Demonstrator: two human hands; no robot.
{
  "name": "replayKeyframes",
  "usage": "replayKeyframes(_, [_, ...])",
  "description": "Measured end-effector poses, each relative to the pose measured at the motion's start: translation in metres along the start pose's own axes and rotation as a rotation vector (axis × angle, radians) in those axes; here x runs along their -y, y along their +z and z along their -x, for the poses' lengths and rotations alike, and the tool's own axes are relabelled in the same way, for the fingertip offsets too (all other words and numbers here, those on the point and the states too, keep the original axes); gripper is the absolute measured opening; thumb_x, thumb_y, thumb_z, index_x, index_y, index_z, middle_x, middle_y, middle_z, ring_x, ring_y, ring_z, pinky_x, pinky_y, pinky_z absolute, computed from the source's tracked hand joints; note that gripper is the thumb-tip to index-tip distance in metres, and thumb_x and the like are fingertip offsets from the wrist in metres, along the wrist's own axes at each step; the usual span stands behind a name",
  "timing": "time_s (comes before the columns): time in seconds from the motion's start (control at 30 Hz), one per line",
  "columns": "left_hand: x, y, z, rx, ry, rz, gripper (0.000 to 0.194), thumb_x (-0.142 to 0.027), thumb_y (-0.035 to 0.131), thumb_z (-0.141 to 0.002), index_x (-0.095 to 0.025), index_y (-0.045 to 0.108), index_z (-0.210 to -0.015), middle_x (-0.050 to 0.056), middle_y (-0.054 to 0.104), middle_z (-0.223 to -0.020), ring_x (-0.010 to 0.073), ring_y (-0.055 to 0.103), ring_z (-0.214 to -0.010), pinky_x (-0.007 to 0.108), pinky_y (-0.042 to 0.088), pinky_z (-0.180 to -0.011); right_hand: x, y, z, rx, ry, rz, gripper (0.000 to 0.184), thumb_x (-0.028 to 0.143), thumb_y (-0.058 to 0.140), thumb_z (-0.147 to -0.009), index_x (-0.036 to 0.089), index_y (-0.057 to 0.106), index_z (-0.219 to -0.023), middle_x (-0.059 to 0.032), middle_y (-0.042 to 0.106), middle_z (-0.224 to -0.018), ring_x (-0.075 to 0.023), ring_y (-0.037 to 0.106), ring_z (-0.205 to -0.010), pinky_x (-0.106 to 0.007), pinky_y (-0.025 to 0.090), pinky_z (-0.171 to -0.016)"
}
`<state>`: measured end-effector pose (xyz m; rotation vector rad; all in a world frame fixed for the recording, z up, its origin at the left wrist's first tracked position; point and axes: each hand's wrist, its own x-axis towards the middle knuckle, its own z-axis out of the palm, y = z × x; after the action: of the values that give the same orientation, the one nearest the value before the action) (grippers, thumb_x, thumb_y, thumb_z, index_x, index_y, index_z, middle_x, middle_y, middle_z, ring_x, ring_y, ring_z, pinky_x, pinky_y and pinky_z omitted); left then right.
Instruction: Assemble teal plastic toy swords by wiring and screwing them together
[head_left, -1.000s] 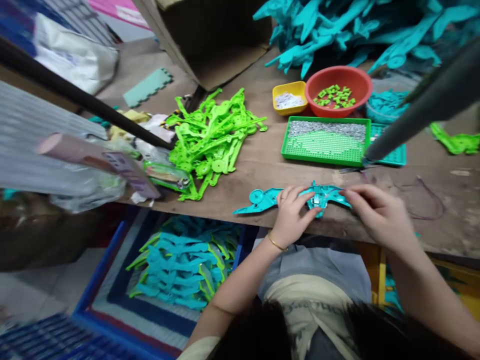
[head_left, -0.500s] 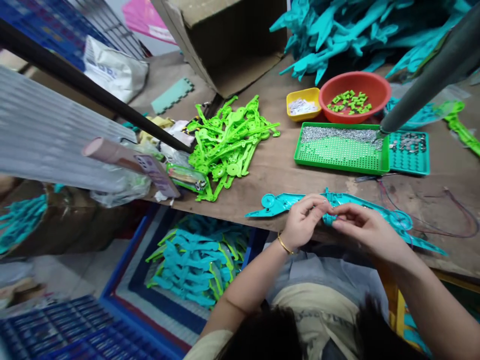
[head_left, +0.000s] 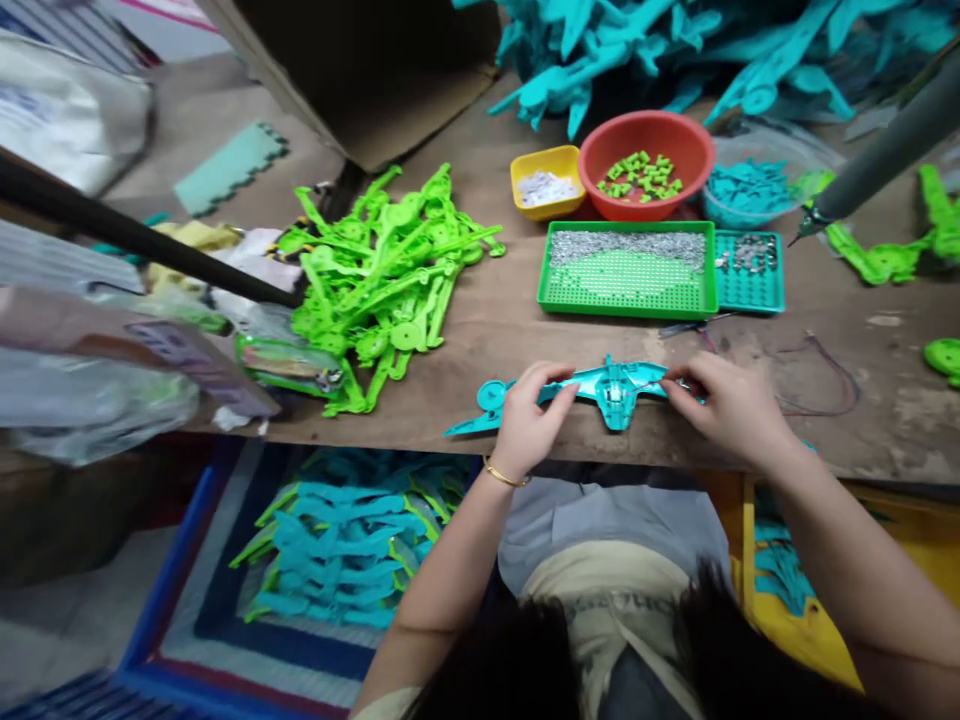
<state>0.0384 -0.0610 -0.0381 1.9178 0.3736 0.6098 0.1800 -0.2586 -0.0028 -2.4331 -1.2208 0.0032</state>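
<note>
A: Where's the teal pc (head_left: 617, 395)?
B: Near edge of the bench (head_left: 495, 335), lying L to R. Its mid section shows btwn the hands; L hand (head_left: 525, 425) is over its L arm, R hand (head_left: 731, 405) at its R arm.
A: Why held at both sides?
B: Prob. so L steadies it & R can do fine work, w/ the mid left uncovered. My guess, tho.
A: L hand state?
B: Loosely curved over the pc, thumb & forefinger parted. Touching, but no tight grip that I can see.
A: And R?
B: Thumb & fingertips drawn tog. in a pinch at the R arm. Poss. a thin wire in there; too small to tell.
A: Why's the green tray (head_left: 630, 282) there?
B: Just far of the pc, prob. for easy reach, w/ the small teal tray (head_left: 750, 272) touching on its R. Yellow dish (head_left: 546, 205) & red bowl (head_left: 645, 206) sit farther back, prob. to keep small bits apart.
A: Rest?
B: Lime pcs (head_left: 405, 270) heaped far L of the L hand, clear of the teal pc. Thin wires (head_left: 851, 385) R of the R hand.
</note>
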Motion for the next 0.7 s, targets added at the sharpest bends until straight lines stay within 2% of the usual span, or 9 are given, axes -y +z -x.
replayKeyframes(0.13, [0.005,0.0,0.002,0.017,0.065,-0.1,0.013,-0.028,0.059,-0.089,-0.018,0.066,-0.093,0.006,0.068,-0.097,0.0171,0.062,-0.095,0.032,0.049,-0.088,0.004,-0.003,0.0,0.012,-0.027,0.215,0.015,0.03,0.053,-0.088,0.02,0.063,-0.085,-0.0032,0.065,-0.083,-0.0169,0.06,-0.07,-0.028,0.027,-0.054])
replayKeyframes(0.27, [0.003,0.005,0.005,0.014,0.082,-0.11,0.014,-0.028,0.058,-0.089,-0.019,0.067,-0.093,0.006,0.069,-0.097,0.0175,0.063,-0.095,0.032,0.049,-0.089,0.012,-0.002,0.0,-0.047,-0.081,0.41,0.019,0.029,0.05,-0.09,0.018,0.063,-0.084,-0.0049,0.065,-0.082,-0.0159,0.057,-0.064,-0.03,0.018,-0.051])
replayKeyframes(0.43, [-0.001,0.008,0.006,0.012,0.108,-0.097,0.013,-0.027,0.057,-0.09,-0.018,0.067,-0.091,0.005,0.069,-0.094,0.0165,0.063,-0.092,0.031,0.049,-0.086,0.015,0.008,-0.001,-0.137,-0.183,0.421,0.024,0.028,0.046,-0.093,0.017,0.061,-0.077,-0.0054,0.062,-0.073,-0.0154,0.054,-0.062,-0.03,0.019,-0.052])
replayKeyframes(0.7, [-0.003,0.01,0.008,0.007,0.136,-0.094,0.012,-0.024,0.057,-0.09,-0.018,0.067,-0.09,0.005,0.07,-0.093,0.0159,0.063,-0.091,0.03,0.049,-0.085,0.014,0.027,-0.003,-0.201,-0.251,0.458,0.03,0.023,0.042,-0.094,0.018,0.06,-0.07,-0.0046,0.057,-0.064,-0.0139,0.047,-0.057,-0.03,0.021,-0.055])
